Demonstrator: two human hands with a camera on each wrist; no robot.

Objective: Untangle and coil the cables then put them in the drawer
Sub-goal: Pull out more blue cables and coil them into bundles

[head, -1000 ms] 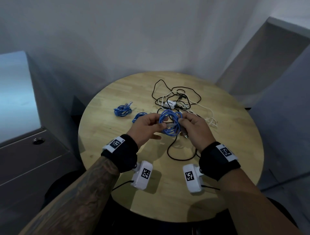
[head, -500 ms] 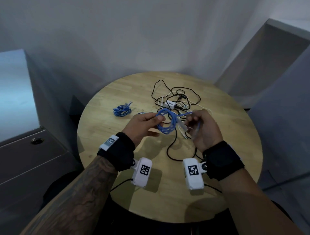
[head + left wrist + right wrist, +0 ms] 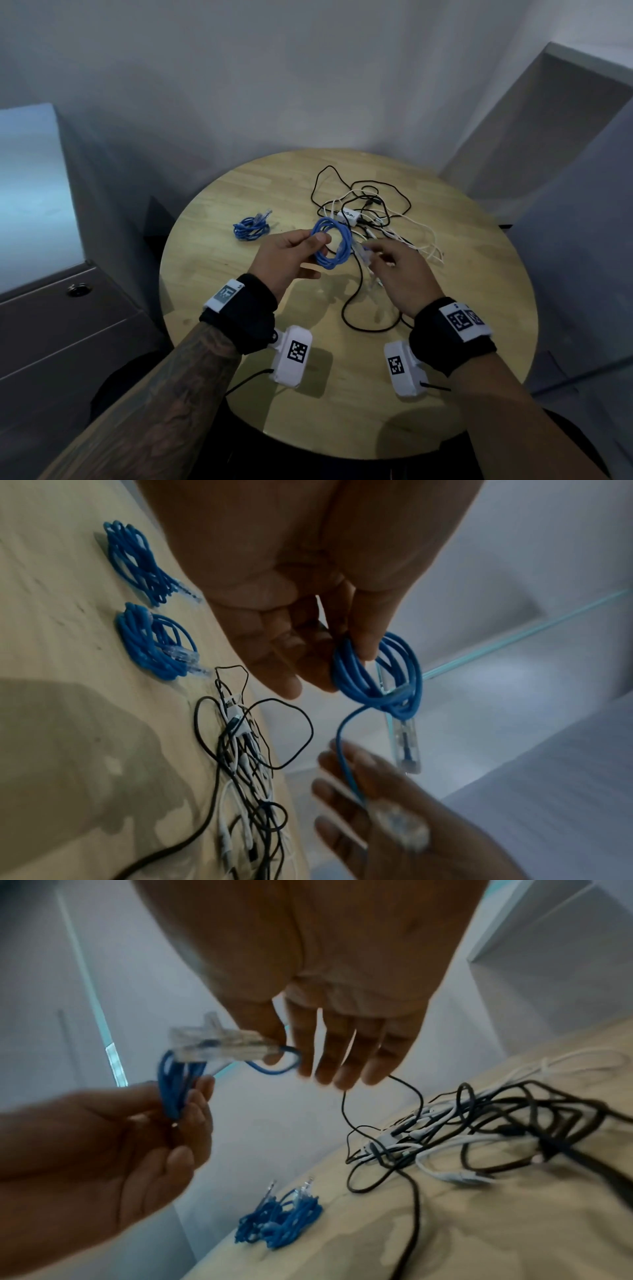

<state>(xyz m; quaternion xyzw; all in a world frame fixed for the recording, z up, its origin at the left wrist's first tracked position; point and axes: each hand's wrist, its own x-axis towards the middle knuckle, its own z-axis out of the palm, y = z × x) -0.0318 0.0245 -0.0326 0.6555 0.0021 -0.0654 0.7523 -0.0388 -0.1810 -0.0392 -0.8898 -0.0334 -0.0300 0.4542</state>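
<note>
My left hand [image 3: 291, 253] holds a coil of blue cable [image 3: 334, 243] above the round wooden table [image 3: 462, 274], thumb pinching the loops [image 3: 373, 674]. The coil's free end runs to my right hand [image 3: 394, 270], whose thumb and forefinger pinch the clear plug [image 3: 219, 1042]; the other fingers are straight. Two coiled blue bundles [image 3: 137, 561] [image 3: 157, 645] lie on the table to the left; the head view shows one blue bundle [image 3: 251, 228], the other being hidden behind my left hand. A tangle of black and white cables [image 3: 370, 219] lies beyond my hands.
A grey drawer cabinet [image 3: 68, 325] with a round lock [image 3: 78, 289] stands left of the table, its drawers closed. A black cable loop [image 3: 359, 315] trails toward me between my wrists. Grey walls enclose the table behind and to the right.
My hands have drawn apart: the right hand left the coil and pulled its free plug end out to the right, while the left hand kept hold of the blue coil.
</note>
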